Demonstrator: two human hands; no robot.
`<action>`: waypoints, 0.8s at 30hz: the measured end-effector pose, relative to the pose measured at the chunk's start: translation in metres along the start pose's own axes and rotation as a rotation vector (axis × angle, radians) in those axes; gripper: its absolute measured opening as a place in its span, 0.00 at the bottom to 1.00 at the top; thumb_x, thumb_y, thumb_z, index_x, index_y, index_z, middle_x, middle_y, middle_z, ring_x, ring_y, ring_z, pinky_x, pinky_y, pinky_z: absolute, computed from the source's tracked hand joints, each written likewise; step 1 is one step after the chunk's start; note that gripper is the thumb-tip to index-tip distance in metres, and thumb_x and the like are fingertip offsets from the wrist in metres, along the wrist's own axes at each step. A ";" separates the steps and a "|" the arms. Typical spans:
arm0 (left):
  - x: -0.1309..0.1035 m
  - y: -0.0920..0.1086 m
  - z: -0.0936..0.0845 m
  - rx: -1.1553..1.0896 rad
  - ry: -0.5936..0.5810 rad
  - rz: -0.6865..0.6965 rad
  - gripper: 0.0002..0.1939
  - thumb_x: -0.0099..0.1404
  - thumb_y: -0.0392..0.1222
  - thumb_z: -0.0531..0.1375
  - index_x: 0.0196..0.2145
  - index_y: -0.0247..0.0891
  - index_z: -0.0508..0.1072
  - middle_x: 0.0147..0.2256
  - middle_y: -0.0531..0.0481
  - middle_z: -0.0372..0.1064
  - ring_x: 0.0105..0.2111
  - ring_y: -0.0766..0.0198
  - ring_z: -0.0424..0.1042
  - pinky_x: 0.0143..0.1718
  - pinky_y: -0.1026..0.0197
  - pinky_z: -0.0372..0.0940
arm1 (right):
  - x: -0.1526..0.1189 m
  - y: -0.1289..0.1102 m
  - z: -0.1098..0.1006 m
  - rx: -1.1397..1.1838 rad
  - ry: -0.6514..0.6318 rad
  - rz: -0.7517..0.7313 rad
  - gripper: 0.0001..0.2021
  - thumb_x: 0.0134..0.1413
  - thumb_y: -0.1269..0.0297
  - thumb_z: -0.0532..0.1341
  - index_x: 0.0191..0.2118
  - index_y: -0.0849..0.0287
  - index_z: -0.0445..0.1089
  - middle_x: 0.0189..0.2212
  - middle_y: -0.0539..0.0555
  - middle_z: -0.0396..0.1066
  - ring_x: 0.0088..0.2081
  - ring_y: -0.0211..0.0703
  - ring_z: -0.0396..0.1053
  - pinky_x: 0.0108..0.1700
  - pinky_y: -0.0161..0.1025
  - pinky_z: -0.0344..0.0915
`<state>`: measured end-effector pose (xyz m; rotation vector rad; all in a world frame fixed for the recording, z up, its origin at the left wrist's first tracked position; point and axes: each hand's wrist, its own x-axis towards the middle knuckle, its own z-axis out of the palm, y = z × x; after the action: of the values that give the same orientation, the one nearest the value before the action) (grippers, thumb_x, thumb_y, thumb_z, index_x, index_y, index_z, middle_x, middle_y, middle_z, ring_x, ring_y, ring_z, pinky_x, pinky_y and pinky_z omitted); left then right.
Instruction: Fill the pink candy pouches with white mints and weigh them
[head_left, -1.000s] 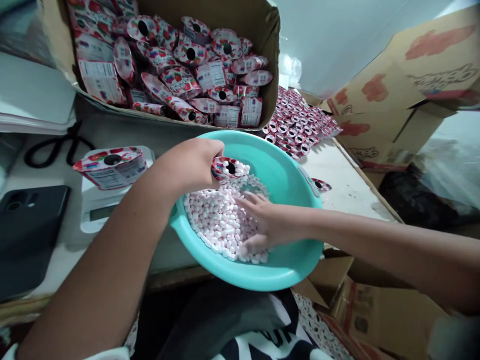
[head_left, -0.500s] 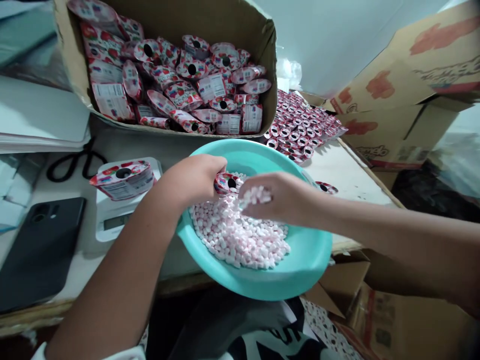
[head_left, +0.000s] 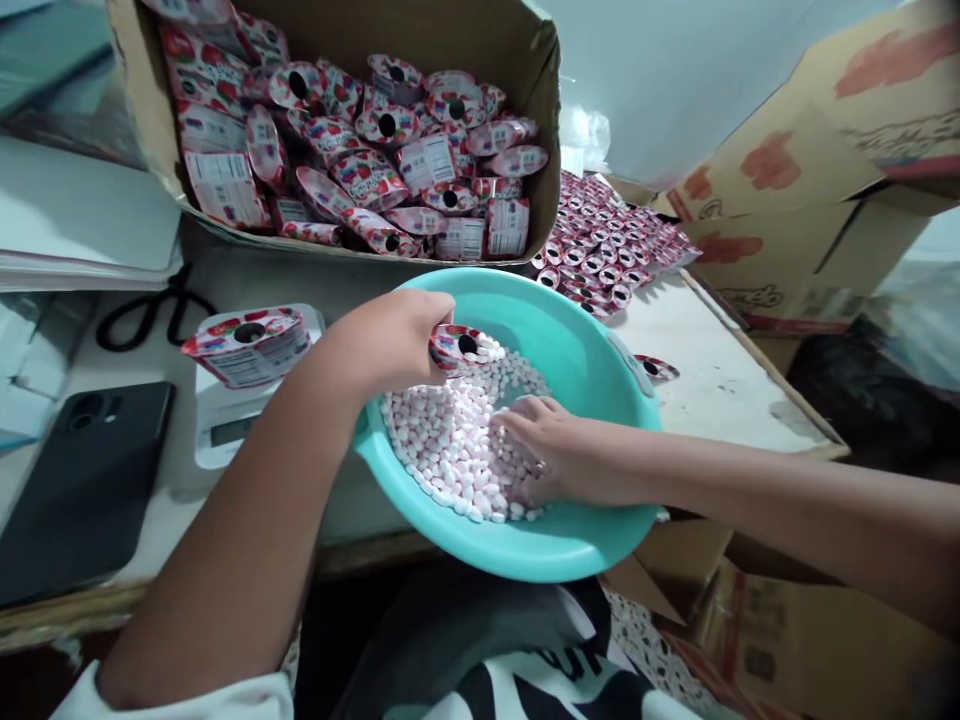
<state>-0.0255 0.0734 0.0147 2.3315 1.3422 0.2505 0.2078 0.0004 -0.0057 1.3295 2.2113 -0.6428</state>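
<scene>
My left hand is closed around a small red strawberry-print pouch, holding its mouth tilted over a turquoise plastic basin. White candies lie at the pouch's mouth. Small white and pale pink candies cover much of the basin's bottom. My right hand is pushed into the right side of this pile, cupped around candies, its fingertips partly buried. To the left, another filled-looking pouch rests on a white digital scale.
Behind the basin stands a cardboard box of similar pouches. Many flat pouches lie right of it, and a single one near the basin. Black scissors and a dark phone lie left. More cartons stand right.
My right hand, carrying candies beside the pouch mouth before, has moved down into the pile. Candies now show at the pouch's mouth. My left hand keeps its hold on the pouch.
</scene>
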 end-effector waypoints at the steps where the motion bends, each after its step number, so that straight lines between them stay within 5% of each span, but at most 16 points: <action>1: 0.000 0.000 0.000 0.000 -0.003 0.002 0.14 0.50 0.44 0.65 0.33 0.40 0.67 0.30 0.51 0.68 0.29 0.61 0.66 0.29 0.61 0.52 | -0.001 -0.004 0.001 0.028 -0.003 -0.016 0.37 0.52 0.58 0.66 0.66 0.66 0.59 0.56 0.73 0.65 0.56 0.68 0.66 0.54 0.58 0.66; 4: 0.000 0.000 0.000 0.010 -0.013 0.005 0.14 0.50 0.43 0.65 0.33 0.41 0.67 0.30 0.51 0.69 0.29 0.61 0.66 0.28 0.60 0.51 | -0.002 -0.012 -0.002 0.154 -0.032 0.046 0.32 0.51 0.61 0.64 0.62 0.61 0.62 0.47 0.65 0.73 0.43 0.57 0.73 0.41 0.48 0.69; 9: -0.001 0.003 0.000 0.060 -0.035 -0.004 0.13 0.51 0.42 0.65 0.33 0.41 0.66 0.30 0.51 0.68 0.29 0.61 0.65 0.28 0.60 0.50 | -0.002 -0.018 -0.035 0.240 0.030 -0.016 0.06 0.51 0.64 0.60 0.35 0.57 0.73 0.29 0.51 0.74 0.28 0.41 0.67 0.28 0.37 0.59; 13: -0.001 0.002 0.000 0.050 -0.030 0.005 0.13 0.50 0.41 0.65 0.32 0.41 0.66 0.31 0.51 0.69 0.30 0.61 0.66 0.28 0.60 0.51 | -0.003 -0.026 -0.083 0.174 0.407 -0.103 0.15 0.54 0.56 0.63 0.46 0.54 0.75 0.34 0.50 0.74 0.34 0.42 0.70 0.34 0.36 0.63; 16: 0.000 0.000 0.001 0.009 -0.012 0.021 0.13 0.51 0.44 0.64 0.32 0.41 0.66 0.31 0.51 0.69 0.30 0.60 0.66 0.29 0.60 0.52 | -0.004 -0.025 -0.097 -0.004 0.523 -0.079 0.37 0.49 0.43 0.66 0.63 0.53 0.64 0.48 0.57 0.72 0.45 0.54 0.71 0.44 0.44 0.67; 20: 0.001 0.000 0.000 0.012 -0.007 0.003 0.13 0.51 0.45 0.64 0.31 0.41 0.65 0.29 0.52 0.67 0.28 0.61 0.65 0.27 0.60 0.51 | -0.002 -0.013 -0.065 -0.089 0.345 0.046 0.60 0.42 0.31 0.65 0.74 0.60 0.42 0.67 0.71 0.53 0.60 0.75 0.61 0.52 0.60 0.67; 24: 0.000 0.002 -0.001 0.009 -0.014 -0.002 0.13 0.51 0.45 0.64 0.31 0.41 0.65 0.27 0.52 0.67 0.27 0.61 0.64 0.27 0.60 0.50 | 0.005 -0.010 -0.018 -0.081 -0.010 0.102 0.56 0.49 0.40 0.67 0.73 0.69 0.43 0.67 0.81 0.49 0.63 0.81 0.56 0.55 0.64 0.65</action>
<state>-0.0240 0.0730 0.0165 2.3348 1.3419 0.2276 0.1942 0.0106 0.0067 1.3850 2.1228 -0.5156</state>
